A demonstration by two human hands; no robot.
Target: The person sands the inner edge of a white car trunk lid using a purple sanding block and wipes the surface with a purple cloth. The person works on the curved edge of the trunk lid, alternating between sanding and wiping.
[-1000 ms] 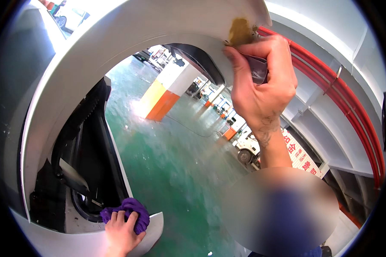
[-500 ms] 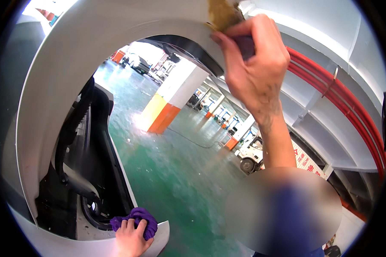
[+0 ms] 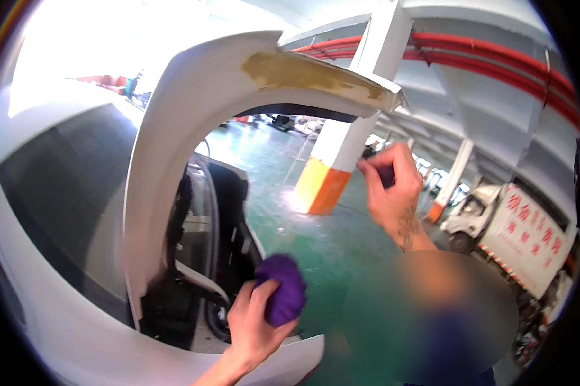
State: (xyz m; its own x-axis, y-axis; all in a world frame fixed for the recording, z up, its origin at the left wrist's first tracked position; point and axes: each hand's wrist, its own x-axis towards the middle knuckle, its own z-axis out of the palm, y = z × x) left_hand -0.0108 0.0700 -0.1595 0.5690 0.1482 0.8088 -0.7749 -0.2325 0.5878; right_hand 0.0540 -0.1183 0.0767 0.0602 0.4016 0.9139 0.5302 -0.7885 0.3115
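Observation:
My left hand (image 3: 254, 321) is closed round a bunched purple cloth (image 3: 282, 289), held in front of the dark inner part (image 3: 229, 251) of the car body. Farther right, my right hand (image 3: 396, 186) is raised with its fingers bent and pinched; a small dark reddish thing shows between them, its kind unclear. Above and left of that hand stands a pale grey car fender (image 3: 168, 122) with a curved wheel arch. A tan-yellow patch (image 3: 303, 72) spreads over its upper part. Neither hand touches the patch. A blurred area hides most of my right forearm.
A white car panel (image 3: 65, 321) with a dark glass-like area (image 3: 71, 186) lies at left. Beyond the arch stands a white pillar with a yellow and orange base (image 3: 322, 186) on a green floor (image 3: 271, 206). A white truck (image 3: 521, 231) is parked at right, under red ceiling pipes (image 3: 483, 61).
My right hand has come down and away from the tan patch. My left hand has lifted the purple cloth off the lower panel edge. The view has shifted, showing more of the fender.

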